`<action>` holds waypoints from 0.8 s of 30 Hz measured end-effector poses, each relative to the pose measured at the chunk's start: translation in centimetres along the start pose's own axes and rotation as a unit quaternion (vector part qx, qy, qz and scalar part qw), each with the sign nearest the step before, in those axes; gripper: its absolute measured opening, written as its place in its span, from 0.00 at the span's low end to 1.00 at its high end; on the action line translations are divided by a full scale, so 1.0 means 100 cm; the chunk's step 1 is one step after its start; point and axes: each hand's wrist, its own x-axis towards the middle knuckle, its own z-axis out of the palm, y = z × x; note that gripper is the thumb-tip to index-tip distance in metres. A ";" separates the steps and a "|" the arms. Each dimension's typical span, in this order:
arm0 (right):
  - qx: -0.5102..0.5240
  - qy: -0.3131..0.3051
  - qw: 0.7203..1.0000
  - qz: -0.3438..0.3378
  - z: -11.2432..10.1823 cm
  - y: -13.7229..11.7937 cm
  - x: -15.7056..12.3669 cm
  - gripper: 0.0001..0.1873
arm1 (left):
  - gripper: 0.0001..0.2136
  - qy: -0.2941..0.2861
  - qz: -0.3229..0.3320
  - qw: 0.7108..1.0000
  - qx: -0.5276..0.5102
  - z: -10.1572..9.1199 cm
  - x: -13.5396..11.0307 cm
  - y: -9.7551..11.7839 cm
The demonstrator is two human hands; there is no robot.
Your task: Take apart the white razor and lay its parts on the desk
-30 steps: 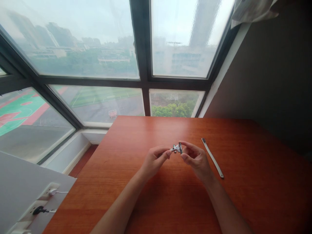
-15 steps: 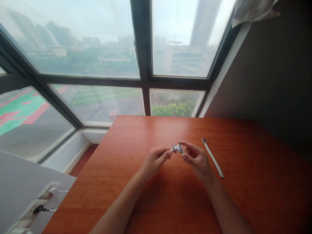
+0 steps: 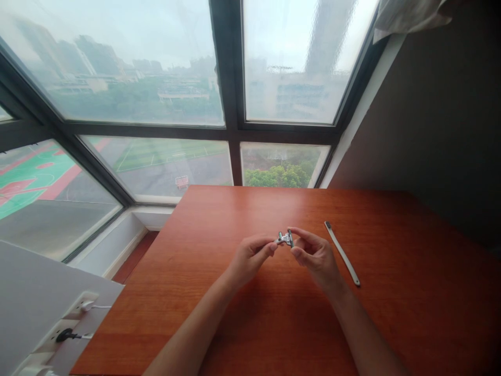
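Observation:
Between my two hands is a small silver T-shaped metal piece (image 3: 285, 238), with a dark-edged crossbar at its right end and a short peg standing up from it. Its exact kind is too small to tell. My left hand (image 3: 251, 256) pinches the narrow left end between thumb and forefinger. On the other side, the thumb and fingertips of my right hand (image 3: 315, 254) grip the two ends of the crossbar. Both hands hold it just above the tabletop. To the right of my right hand lies a white toothbrush (image 3: 343, 255) with dark bristles, its head pointing away from me.
The reddish-brown wooden table (image 3: 195, 230) reaches to a dark-framed window (image 3: 235, 133). A dark wall (image 3: 422, 115) rises at the right. Down on the left, plugs with cables sit in a white socket strip (image 3: 50, 337). Pale cloth (image 3: 410, 18) hangs at the upper right.
Almost nothing differs. Both hands keep the same grip on the metal piece, and the view has shifted only very slightly.

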 end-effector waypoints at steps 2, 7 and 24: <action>0.001 -0.004 1.000 0.003 0.000 0.000 0.000 0.22 | 0.16 -0.001 0.001 1.000 -0.001 0.000 0.000 0.000; -0.003 -0.003 1.000 0.009 -0.001 0.001 -0.001 0.23 | 0.16 0.005 -0.015 1.000 -0.008 0.003 0.000 -0.001; -0.024 -0.005 1.000 0.018 -0.003 -0.003 0.001 0.23 | 0.16 0.020 -0.045 0.998 -0.025 0.003 -0.001 -0.005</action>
